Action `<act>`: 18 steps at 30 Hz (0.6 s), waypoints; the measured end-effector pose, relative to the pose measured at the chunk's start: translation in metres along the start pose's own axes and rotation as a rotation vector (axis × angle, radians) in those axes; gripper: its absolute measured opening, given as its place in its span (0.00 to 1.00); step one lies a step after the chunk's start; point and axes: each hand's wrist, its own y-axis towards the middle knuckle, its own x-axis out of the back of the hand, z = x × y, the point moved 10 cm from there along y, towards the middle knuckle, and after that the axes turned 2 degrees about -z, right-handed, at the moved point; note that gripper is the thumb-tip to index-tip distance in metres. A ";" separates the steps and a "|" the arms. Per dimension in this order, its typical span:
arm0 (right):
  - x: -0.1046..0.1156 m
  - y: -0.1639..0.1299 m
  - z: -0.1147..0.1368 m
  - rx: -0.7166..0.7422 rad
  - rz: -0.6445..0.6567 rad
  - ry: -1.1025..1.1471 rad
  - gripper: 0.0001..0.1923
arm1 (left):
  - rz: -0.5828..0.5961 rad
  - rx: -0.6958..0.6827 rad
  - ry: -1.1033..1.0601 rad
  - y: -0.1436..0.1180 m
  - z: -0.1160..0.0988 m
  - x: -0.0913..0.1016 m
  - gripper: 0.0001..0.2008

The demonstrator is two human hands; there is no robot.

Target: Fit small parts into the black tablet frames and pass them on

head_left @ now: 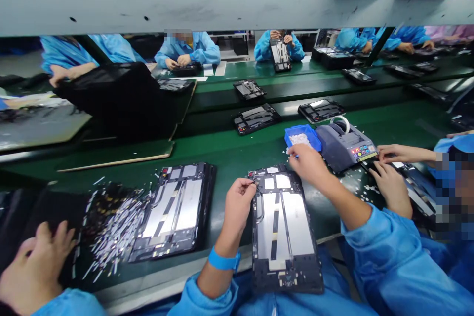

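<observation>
A tablet housing (296,217) with silver panels and dark ribbon strips lies before me, its near end jutting past the bench edge. My left hand (237,205), below a blue wristband (224,259), pinches thumb and fingers together at the housing's upper left corner. Whatever is between those fingertips is too small to tell. Over the housing's far right corner, my right hand (309,165) has its fingers drawn together at the near side of a blue tray (314,137) of small white pieces (299,139). What its fingertips hold is hidden.
A stack of tablet housings (177,207) stands left, beside scattered white strips (118,227) and a co-worker's hand (39,266). Right of the tray is a tape dispenser (344,145), with another person's hands (394,185) close by. More housings (257,117) lie beyond; a shelf beam (222,10) crosses above.
</observation>
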 end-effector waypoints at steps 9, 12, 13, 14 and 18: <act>-0.068 -0.051 0.096 0.200 0.159 0.130 0.08 | -0.056 -0.062 0.031 -0.007 -0.003 0.005 0.08; -0.066 -0.048 0.092 0.182 0.151 0.113 0.08 | -0.074 -0.104 0.121 -0.014 -0.011 0.006 0.07; -0.064 -0.048 0.091 0.176 0.145 0.110 0.07 | -0.080 -0.125 0.158 -0.016 -0.015 0.006 0.06; -0.063 -0.048 0.090 0.169 0.138 0.112 0.07 | -0.086 -0.147 0.194 -0.019 -0.020 0.006 0.06; -0.059 -0.047 0.091 0.138 0.106 0.216 0.07 | -0.093 -0.195 0.273 -0.025 -0.033 0.006 0.04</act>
